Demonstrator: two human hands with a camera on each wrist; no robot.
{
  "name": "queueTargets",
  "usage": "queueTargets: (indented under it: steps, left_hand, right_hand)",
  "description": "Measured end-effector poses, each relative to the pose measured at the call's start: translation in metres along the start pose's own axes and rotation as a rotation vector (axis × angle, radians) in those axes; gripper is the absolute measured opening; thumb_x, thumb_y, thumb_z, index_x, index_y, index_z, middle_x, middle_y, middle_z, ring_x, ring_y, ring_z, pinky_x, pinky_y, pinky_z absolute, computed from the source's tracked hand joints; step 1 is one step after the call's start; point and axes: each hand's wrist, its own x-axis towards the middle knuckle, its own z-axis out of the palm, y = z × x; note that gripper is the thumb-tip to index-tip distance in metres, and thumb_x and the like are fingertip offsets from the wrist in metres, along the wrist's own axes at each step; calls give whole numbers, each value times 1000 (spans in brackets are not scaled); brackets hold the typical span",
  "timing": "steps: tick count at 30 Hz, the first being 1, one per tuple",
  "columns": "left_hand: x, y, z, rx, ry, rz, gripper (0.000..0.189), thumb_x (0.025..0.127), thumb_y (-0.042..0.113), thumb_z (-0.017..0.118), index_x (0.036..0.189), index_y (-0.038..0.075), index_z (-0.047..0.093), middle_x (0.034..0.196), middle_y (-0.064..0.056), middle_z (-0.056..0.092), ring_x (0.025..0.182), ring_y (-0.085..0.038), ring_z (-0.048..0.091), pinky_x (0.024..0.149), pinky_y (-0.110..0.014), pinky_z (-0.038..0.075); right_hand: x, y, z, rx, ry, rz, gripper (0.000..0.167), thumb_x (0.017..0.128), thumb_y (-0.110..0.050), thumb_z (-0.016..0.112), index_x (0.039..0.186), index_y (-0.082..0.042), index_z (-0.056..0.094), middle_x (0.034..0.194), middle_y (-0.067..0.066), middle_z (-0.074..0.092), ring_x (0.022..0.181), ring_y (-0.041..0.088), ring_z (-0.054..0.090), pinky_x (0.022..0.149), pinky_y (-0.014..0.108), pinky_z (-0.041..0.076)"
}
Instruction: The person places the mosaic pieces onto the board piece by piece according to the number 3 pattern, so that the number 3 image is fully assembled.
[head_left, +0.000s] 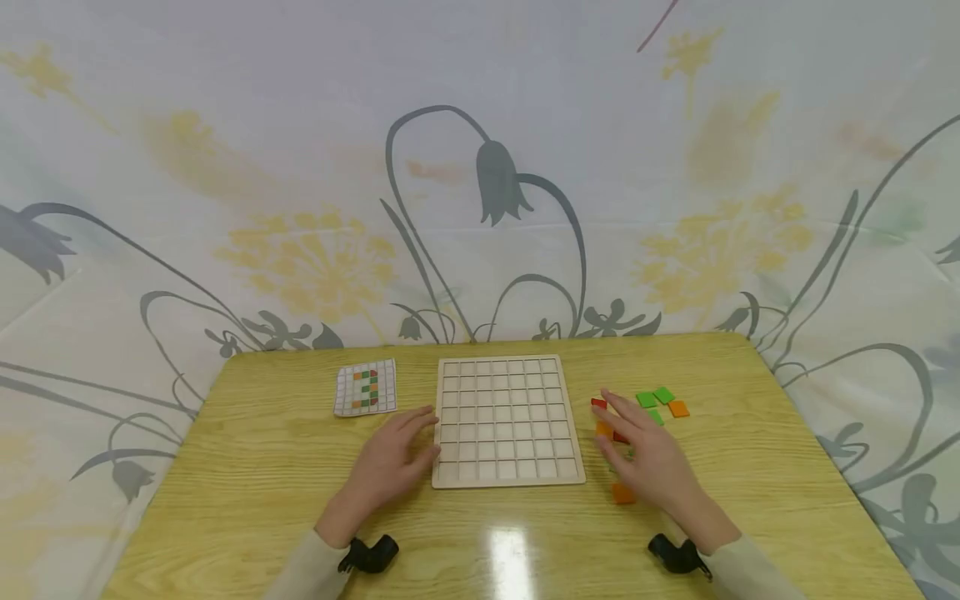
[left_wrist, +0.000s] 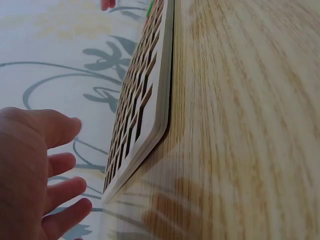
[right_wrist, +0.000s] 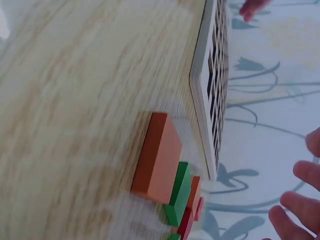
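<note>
Head view: right hand [head_left: 651, 457], slack and empty, hovered over square tiles [head_left: 647, 400], right of gridded wooden board [head_left: 506, 422]; left hand [head_left: 385, 461], also empty, farther off.

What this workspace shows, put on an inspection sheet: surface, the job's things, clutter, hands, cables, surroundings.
Surface: wood-grained table, with a bright reflection toward the front.
Board: the gridded board lies flat mid-table, with no tiles in its squares.
Card: the card, printed with green, orange and red squares, lies left of the board.
Tiles: loose green, orange and red tiles lie right of the board, some partly hidden by a hand.
Clutter: nothing seen.
Left hand: holds nothing, at the board's left edge; contact unclear.
Right hand: holds nothing, over the tiles.
Cables: nothing seen.
Surroundings: flower-patterned backdrop behind the table and along both sides.
</note>
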Motion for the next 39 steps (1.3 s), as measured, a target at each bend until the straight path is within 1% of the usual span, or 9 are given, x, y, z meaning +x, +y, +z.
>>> queueTargets:
  steps: [4,7,10,11,15,18,22,26,39]
  left_hand:
    - [1,-1,6,-69,-70,-95,49,93,26,71,135,5,60,147,-11,51,134,-33,46,108,-52,38]
    - [1,-5,11,-94,-114,-109,55,93,29,70,140,6,56,152,-10,45,138,-34,41,111,-52,34]
    - [1,-9,14,-126,-180,-82,61,93,31,69,145,5,51,157,-12,37,143,-35,33,114,-55,28]
    - [1,-10,15,-136,-206,-68,63,93,32,68,146,4,49,158,-12,34,145,-36,30,114,-56,25]
    - [-1,-14,19,-168,-291,-30,68,94,34,67,150,4,43,163,-12,23,149,-36,16,115,-63,15]
    - [0,-18,21,-155,-324,-11,72,94,36,67,153,6,38,165,-10,18,151,-34,11,115,-64,9]
    - [1,-21,21,-144,-347,5,77,94,40,67,155,8,35,166,-8,14,151,-32,8,116,-63,7]
    - [2,-23,20,-153,-373,-1,82,92,46,68,157,11,33,167,-6,11,152,-29,5,117,-60,3]
    - [-1,-21,18,-168,-341,-17,90,85,50,75,155,10,36,166,-10,15,151,-33,7,116,-63,4]
  right_hand:
    - [-4,4,-3,79,31,47,35,85,-3,76,120,-3,72,138,16,58,114,39,61,58,30,53]
    - [-8,9,-6,131,76,73,31,83,3,75,113,-3,75,131,16,63,107,37,65,71,11,48]
    - [-14,13,-9,155,102,101,31,81,7,76,111,-2,75,127,17,66,111,39,64,89,0,32]
    - [-15,14,-10,156,105,112,31,81,7,76,111,-1,75,126,17,66,111,40,64,95,0,25]
    - [-20,22,-12,177,75,176,33,82,6,75,114,0,73,125,17,67,111,40,63,92,-1,27]
    - [-22,30,-12,201,34,214,34,85,4,74,119,0,71,127,15,66,111,37,64,88,3,36]
    - [-21,36,-12,266,-29,255,36,88,1,72,124,0,68,125,15,67,107,34,66,84,21,53]
    - [-18,42,-12,333,-82,295,36,90,-1,71,126,0,67,122,15,69,102,34,68,82,31,57]
    - [-10,54,-10,511,-284,430,38,94,-19,70,129,-2,65,120,13,69,103,23,67,82,25,53]
